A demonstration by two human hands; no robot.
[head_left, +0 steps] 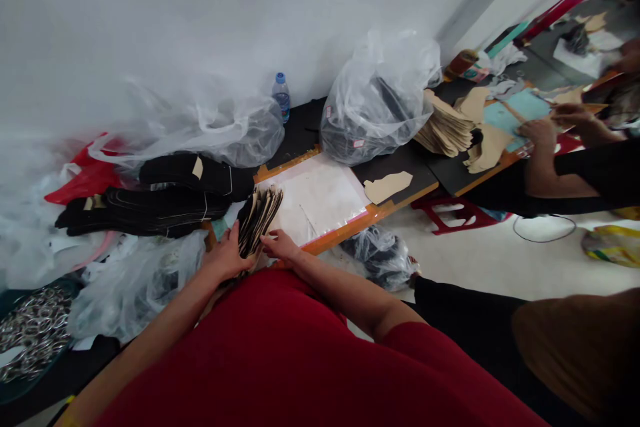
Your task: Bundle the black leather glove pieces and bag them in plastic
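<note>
Both my hands hold a fanned stack of thin black-and-tan cut pieces (260, 217) at the near edge of the table. My left hand (226, 255) grips the stack from the left, fingers closed around its lower end. On the stack's right side, my right hand (281, 245) pinches its bottom edge. The stack stands on edge over a white sheet in clear plastic (320, 197) lying on the orange-edged table (350, 227).
Piles of black cut pieces (150, 203) lie to the left, with clear plastic bags (200, 130) and a water bottle (281, 96) behind. A bag of dark pieces (375, 107) and tan cutouts (450, 127) sit to the right. Another person's hands (550, 127) work at far right. Metal rings (30, 330) fill a bin.
</note>
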